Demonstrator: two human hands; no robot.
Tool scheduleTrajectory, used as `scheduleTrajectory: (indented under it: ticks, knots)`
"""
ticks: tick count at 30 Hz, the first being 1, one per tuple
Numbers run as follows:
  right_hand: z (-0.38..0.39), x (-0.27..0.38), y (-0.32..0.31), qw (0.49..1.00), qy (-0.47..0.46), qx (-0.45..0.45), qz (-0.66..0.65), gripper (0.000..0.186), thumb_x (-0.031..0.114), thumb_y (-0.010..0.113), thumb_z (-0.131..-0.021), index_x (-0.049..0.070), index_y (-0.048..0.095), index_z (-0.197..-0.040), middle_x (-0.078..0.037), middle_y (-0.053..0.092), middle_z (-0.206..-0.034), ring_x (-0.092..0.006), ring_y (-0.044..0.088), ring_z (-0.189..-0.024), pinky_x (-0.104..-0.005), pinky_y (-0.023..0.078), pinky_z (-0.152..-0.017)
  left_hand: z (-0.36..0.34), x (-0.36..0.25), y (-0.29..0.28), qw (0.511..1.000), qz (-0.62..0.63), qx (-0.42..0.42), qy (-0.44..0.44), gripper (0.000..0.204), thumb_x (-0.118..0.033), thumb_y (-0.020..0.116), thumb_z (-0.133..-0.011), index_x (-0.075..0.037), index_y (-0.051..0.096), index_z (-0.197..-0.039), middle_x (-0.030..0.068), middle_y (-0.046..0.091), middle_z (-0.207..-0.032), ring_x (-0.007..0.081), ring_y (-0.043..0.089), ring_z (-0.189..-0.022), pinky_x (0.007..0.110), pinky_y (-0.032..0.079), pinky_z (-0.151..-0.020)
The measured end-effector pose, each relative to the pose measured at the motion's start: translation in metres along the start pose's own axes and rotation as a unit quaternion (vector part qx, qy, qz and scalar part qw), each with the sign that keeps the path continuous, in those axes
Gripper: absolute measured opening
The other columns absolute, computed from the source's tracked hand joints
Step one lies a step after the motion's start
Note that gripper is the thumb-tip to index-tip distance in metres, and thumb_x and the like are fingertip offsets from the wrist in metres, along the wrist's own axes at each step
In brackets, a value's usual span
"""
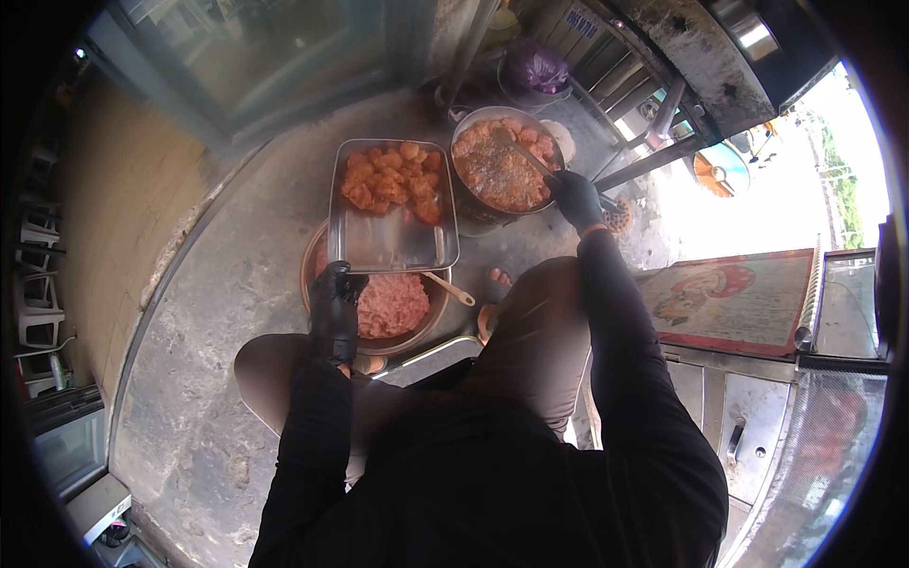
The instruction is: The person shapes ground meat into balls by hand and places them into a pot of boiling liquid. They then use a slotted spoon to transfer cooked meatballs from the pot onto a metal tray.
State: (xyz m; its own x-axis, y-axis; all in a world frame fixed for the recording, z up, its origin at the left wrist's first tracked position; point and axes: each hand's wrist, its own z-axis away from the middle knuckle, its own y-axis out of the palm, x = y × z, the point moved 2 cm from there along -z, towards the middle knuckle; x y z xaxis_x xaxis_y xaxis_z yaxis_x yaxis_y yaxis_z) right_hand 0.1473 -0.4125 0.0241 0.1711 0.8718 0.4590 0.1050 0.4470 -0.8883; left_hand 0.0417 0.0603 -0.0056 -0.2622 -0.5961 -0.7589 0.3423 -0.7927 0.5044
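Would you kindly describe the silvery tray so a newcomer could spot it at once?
On the grey floor sits a brown bowl of pink mixture. Partly over it, the left hand grips the tray by its near edge. It is rectangular; bowl and neighbouring pot are round.

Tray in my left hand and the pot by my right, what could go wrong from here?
The left hand grips the tray at its near edge while the orange-brown pieces sit toward the far end, so it might tip.
The tray overlaps the bowl in view; drips could reach the pink mince.
The right hand, on the wooden spatula, is close to the frothy pot and might get splashed.
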Motion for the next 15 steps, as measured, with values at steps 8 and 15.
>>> scheduleTrajectory:
  ticks: [8,15]
  knots:
    - [0.029,-0.004,-0.021,0.996,-0.025,-0.076,0.049,0.029,0.033,0.064,-0.096,0.008,0.072,-0.109,-0.014,0.073,-0.088,-0.0306,0.072,-0.080,-0.0413,0.054,-0.073,-0.003,0.003,-0.001,1.000,0.001,0.008,-0.016,0.016,-0.019,0.062,-0.097,-0.005,0.067,-0.101,0.0057,0.067,-0.089,0.0171,0.067,-0.080,0.032,0.057,-0.078]
    - [0.033,-0.024,-0.022,0.993,-0.056,-0.032,0.102,0.032,0.036,0.065,-0.095,0.009,0.073,-0.110,-0.015,0.073,-0.086,-0.0345,0.071,-0.082,-0.0439,0.054,-0.073,-0.002,0.005,-0.002,1.000,-0.005,0.004,-0.014,0.017,-0.019,0.061,-0.097,-0.004,0.067,-0.100,0.0058,0.066,-0.083,0.0166,0.066,-0.075,0.033,0.058,-0.076]
